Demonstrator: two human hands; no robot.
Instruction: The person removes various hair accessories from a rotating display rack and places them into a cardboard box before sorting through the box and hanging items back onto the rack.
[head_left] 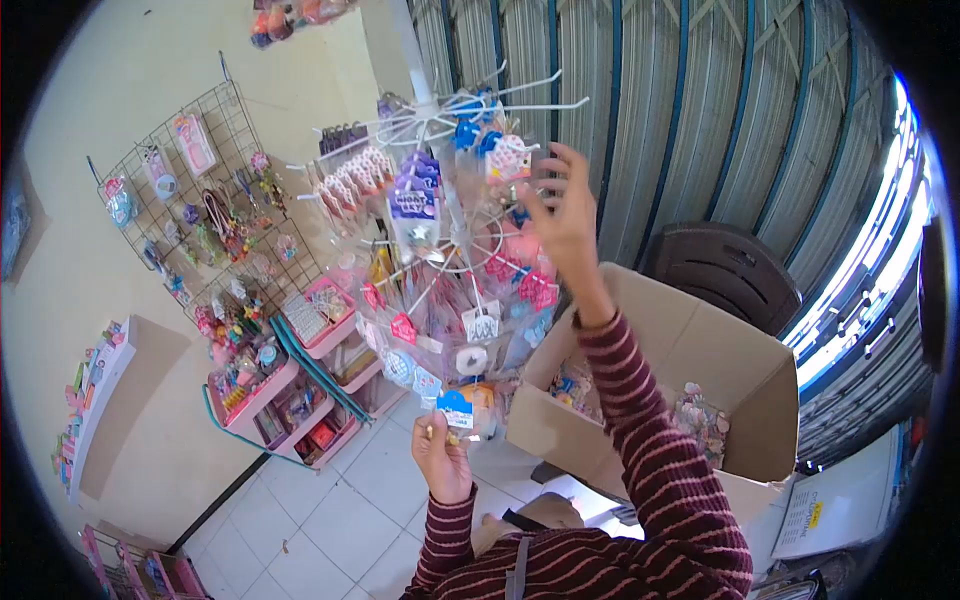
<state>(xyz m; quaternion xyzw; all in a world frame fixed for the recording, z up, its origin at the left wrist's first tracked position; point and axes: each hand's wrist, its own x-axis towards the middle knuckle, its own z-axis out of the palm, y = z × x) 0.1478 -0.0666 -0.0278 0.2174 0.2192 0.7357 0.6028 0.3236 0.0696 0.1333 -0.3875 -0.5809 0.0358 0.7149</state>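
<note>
My left hand (pixel 443 462) is closed on a small clear packet (pixel 455 410) with a blue header card, held low in front of the white display rack (pixel 424 105). Raised at the rack's upper right, my right hand (pixel 567 210) has its fingers apart, right beside a hanging packet with a pink-and-white card (pixel 508 162). Purple-topped packets (pixel 413 200) and a row of pink-and-white packets (pixel 355 175) hang from the upper prongs. Pink bows (pixel 538 290) and other accessories fill the lower tier.
A large open cardboard box (pixel 745 410) with small packets inside stands under my right arm. Behind it are a dark brown plastic chair (pixel 725 270) and a folding metal shutter (pixel 640 110). Leftward, a wall grid (pixel 205 150) and pink shelves (pixel 280 400) hold trinkets.
</note>
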